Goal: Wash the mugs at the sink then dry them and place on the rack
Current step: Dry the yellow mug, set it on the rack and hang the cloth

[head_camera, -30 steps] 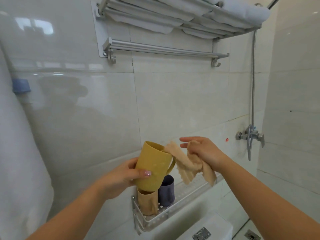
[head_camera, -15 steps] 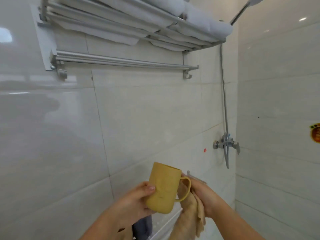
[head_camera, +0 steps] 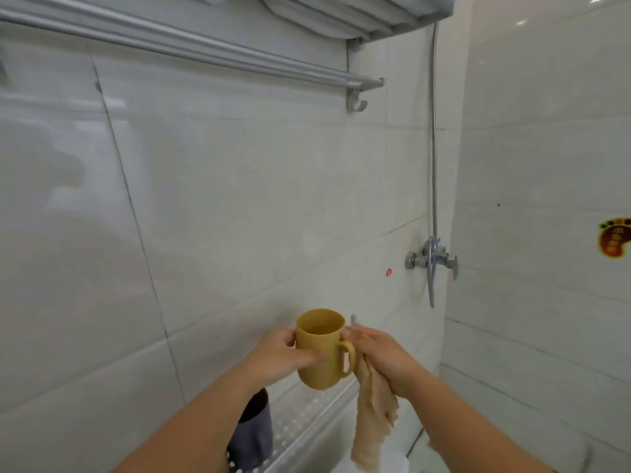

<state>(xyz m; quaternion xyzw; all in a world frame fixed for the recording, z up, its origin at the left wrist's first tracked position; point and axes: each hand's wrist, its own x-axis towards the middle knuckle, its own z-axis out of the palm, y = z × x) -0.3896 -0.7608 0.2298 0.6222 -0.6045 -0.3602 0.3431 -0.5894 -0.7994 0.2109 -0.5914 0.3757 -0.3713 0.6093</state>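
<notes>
My left hand [head_camera: 280, 356] grips a yellow mug [head_camera: 321, 346] upright in front of the tiled wall, its handle turned to the right. My right hand [head_camera: 382, 356] holds a beige cloth [head_camera: 374, 418] right beside the handle; the cloth hangs down below the hand. Under the mug runs a perforated metal rack [head_camera: 307, 421] fixed to the wall. A dark grey mug [head_camera: 254, 428] stands on the rack, partly hidden behind my left forearm.
A metal towel bar [head_camera: 205, 52] and a shelf with folded white towels [head_camera: 358, 11] hang high on the wall. A shower valve [head_camera: 432, 261] with its hose sits in the right corner. A white toilet tank top [head_camera: 389, 462] lies below the rack.
The view has swung right and upward. The yellow mug has turned upright with its handle to the right, and my right hand with the cloth has come against the handle.
</notes>
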